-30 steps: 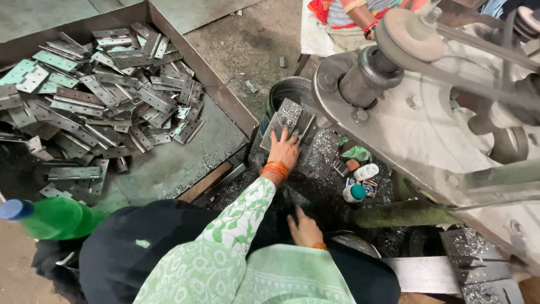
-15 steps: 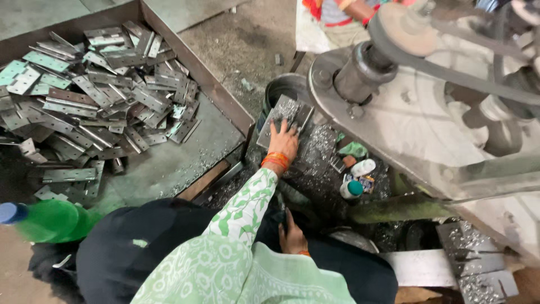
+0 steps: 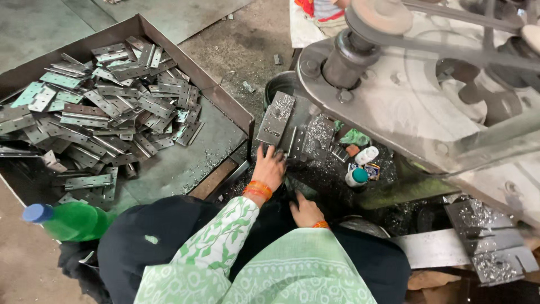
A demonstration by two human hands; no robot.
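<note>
Left hand (image 3: 270, 168) was stretched forward, fingers (image 3: 264, 153) spread flat against the near edge of a metal hinge plate (image 3: 277, 119) lying on the machine bed; pressing on it, not closed around it. A second perforated plate (image 3: 316, 135) lay just beside it to the right, both dusted with metal chips. Right hand (image 3: 305, 209) sat lower, close to the body, fingers half curled on the dark bed; could not tell if it had anything in them.

Room was tight: the big grey machine body (image 3: 427, 107) with its pulley (image 3: 378, 14) overhung the plates on the right, and the tray wall (image 3: 233, 110) stood just left of the left hand. Small bottles (image 3: 363, 166) crowded the bed right of the plates. The tray (image 3: 34, 67) held a loose heap of hinges (image 3: 107, 107), with bare floor at its near right corner. Green bottle (image 3: 70, 219) lay at the tray's near edge.
</note>
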